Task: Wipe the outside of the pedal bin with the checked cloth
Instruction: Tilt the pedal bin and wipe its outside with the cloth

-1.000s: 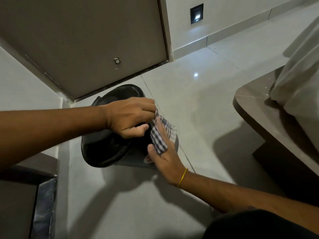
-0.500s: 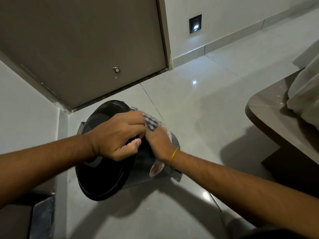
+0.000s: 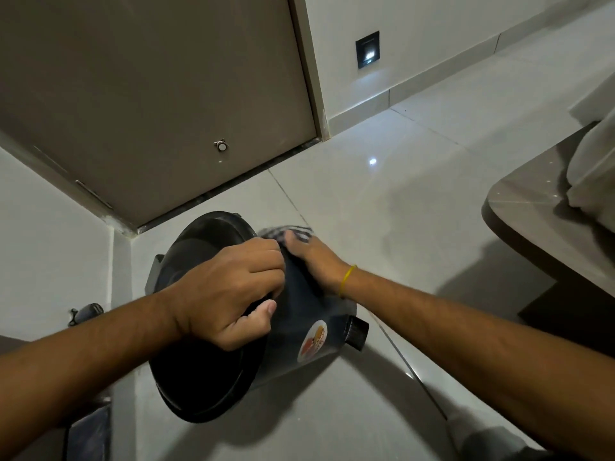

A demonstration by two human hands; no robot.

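The black pedal bin (image 3: 206,384) stands on the tiled floor by the door, seen from above with its lid down. Its grey side carries a round orange sticker (image 3: 312,341), and the black pedal (image 3: 357,331) sticks out at the right. My left hand (image 3: 229,291) grips the rim of the lid. Against the bin's far right side my right hand (image 3: 316,257), with a yellow band at the wrist, presses the checked cloth (image 3: 286,232). Only the cloth's upper edge shows past my fingers.
A brown door (image 3: 149,94) with a small round stop (image 3: 221,146) rises just behind the bin. A dark curved bed base (image 3: 532,227) with white bedding (image 3: 595,168) lies at the right. A wall night light (image 3: 367,49) glows. A small dark object (image 3: 85,312) lies at the left.
My right hand has slid the cloth up and around the bin's side toward the far edge. The bin has turned so that its sticker and pedal show. The camera has come closer.
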